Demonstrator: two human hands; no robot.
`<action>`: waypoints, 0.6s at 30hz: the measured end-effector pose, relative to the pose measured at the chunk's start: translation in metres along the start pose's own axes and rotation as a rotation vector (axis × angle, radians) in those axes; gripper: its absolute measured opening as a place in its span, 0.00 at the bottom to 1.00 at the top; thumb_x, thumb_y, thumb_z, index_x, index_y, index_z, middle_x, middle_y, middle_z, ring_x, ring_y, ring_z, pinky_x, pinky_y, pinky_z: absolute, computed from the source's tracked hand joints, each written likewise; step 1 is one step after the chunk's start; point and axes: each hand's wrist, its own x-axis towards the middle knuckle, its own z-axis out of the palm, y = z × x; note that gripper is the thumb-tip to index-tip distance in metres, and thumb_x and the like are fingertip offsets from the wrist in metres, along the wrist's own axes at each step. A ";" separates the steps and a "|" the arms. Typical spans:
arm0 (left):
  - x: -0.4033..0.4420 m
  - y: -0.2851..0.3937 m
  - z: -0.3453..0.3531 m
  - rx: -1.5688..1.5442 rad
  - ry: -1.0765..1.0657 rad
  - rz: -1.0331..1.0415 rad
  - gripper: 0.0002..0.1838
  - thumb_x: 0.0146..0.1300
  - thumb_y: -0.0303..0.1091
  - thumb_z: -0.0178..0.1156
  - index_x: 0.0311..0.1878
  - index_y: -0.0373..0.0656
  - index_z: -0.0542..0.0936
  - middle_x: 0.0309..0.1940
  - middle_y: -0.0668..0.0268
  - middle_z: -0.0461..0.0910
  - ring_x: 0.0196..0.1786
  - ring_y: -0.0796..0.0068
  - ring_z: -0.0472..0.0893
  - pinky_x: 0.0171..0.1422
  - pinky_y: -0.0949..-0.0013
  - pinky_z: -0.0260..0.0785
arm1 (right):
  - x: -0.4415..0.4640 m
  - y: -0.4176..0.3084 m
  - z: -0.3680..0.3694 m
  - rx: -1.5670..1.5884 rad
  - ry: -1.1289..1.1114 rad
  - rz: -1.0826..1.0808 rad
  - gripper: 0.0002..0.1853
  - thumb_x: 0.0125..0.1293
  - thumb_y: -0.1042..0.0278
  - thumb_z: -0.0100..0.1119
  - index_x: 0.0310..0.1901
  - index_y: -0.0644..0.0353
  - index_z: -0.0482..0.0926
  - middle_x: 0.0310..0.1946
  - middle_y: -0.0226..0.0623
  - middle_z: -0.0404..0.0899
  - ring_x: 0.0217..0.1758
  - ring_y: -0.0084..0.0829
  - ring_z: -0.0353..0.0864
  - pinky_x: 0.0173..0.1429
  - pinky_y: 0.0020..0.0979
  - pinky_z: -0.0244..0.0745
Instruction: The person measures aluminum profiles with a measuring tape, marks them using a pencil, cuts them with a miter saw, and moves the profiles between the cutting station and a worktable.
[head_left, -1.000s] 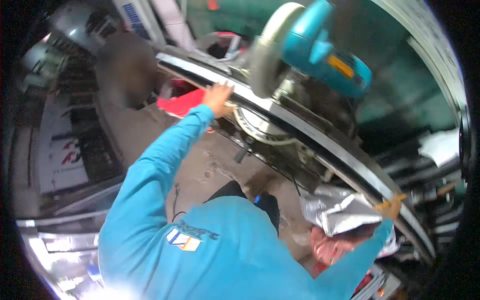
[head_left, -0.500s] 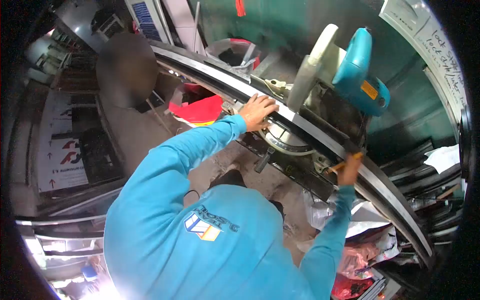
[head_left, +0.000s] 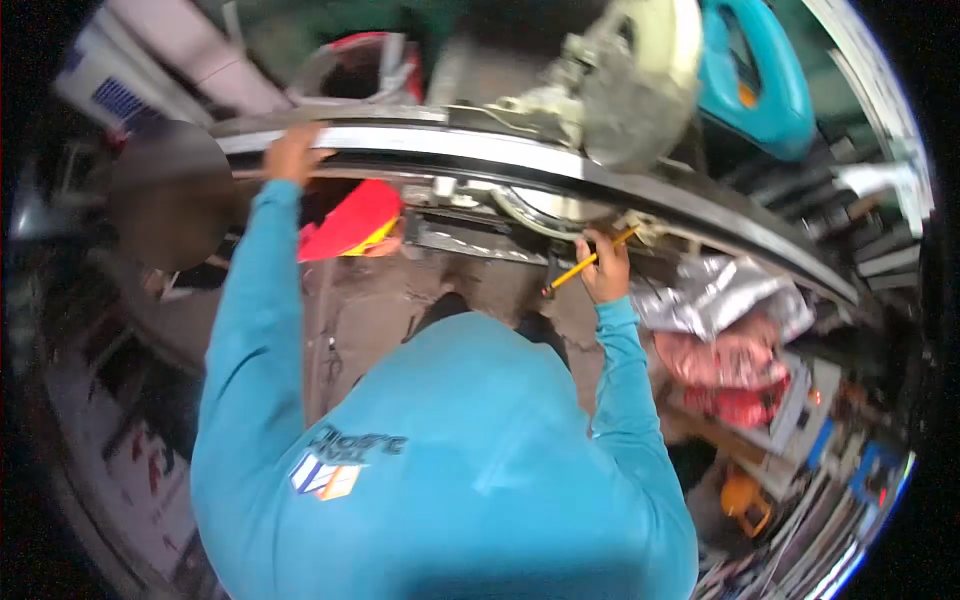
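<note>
A long metal profile (head_left: 480, 148), silvery on top with a dark edge, lies across the bed of a miter saw (head_left: 640, 90) with a teal handle. My left hand (head_left: 292, 155) grips the profile near its left end, fingers over the top. Below the saw's round base (head_left: 550, 208), my right hand (head_left: 608, 268) holds a yellow pencil (head_left: 572, 273) slantwise between its fingers, just short of the profile. The saw head is raised above the profile.
Behind the profile is a bucket (head_left: 350, 75) with a red rim. A red and yellow bag (head_left: 355, 225) hangs or lies under its left part. Silver and pink plastic bags (head_left: 725, 355) lie at the right. A blurred person (head_left: 170, 195) is at the left.
My left hand has slid left along the profile. My right hand, with the pencil, has come off the profile and moved left and down. The view has turned.
</note>
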 end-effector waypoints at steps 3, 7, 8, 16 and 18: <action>0.002 -0.022 -0.019 0.061 -0.076 -0.154 0.29 0.49 0.32 0.71 0.58 0.47 0.77 0.57 0.57 0.77 0.61 0.55 0.74 0.66 0.57 0.66 | -0.039 0.041 -0.008 -0.203 -0.009 0.250 0.18 0.62 0.61 0.62 0.46 0.68 0.77 0.41 0.61 0.76 0.46 0.60 0.75 0.49 0.49 0.73; -0.002 -0.058 -0.005 0.034 -0.054 -0.249 0.29 0.53 0.26 0.67 0.61 0.46 0.74 0.62 0.53 0.72 0.66 0.53 0.69 0.69 0.58 0.62 | -0.045 0.038 -0.001 -0.261 -0.072 0.393 0.22 0.61 0.56 0.60 0.49 0.67 0.76 0.42 0.63 0.76 0.50 0.60 0.74 0.51 0.51 0.72; -0.004 -0.062 0.003 0.039 -0.025 -0.228 0.29 0.54 0.27 0.66 0.62 0.45 0.74 0.63 0.52 0.71 0.66 0.52 0.68 0.70 0.58 0.61 | -0.045 0.035 0.006 -0.233 -0.084 0.400 0.23 0.60 0.56 0.60 0.49 0.66 0.76 0.42 0.62 0.76 0.50 0.60 0.74 0.51 0.51 0.72; -0.032 0.007 0.036 0.113 0.173 -0.355 0.31 0.58 0.47 0.67 0.63 0.44 0.75 0.64 0.39 0.65 0.68 0.41 0.64 0.71 0.49 0.58 | -0.049 0.034 0.014 -0.590 -0.109 0.580 0.24 0.53 0.56 0.63 0.53 0.55 0.77 0.50 0.51 0.74 0.57 0.50 0.71 0.54 0.51 0.70; -0.037 0.043 0.050 -0.152 0.196 -0.377 0.29 0.60 0.44 0.65 0.63 0.43 0.74 0.70 0.41 0.57 0.72 0.44 0.58 0.75 0.50 0.50 | -0.070 0.071 0.040 -0.496 -0.129 0.564 0.22 0.52 0.61 0.62 0.51 0.55 0.76 0.55 0.52 0.69 0.58 0.50 0.69 0.55 0.49 0.71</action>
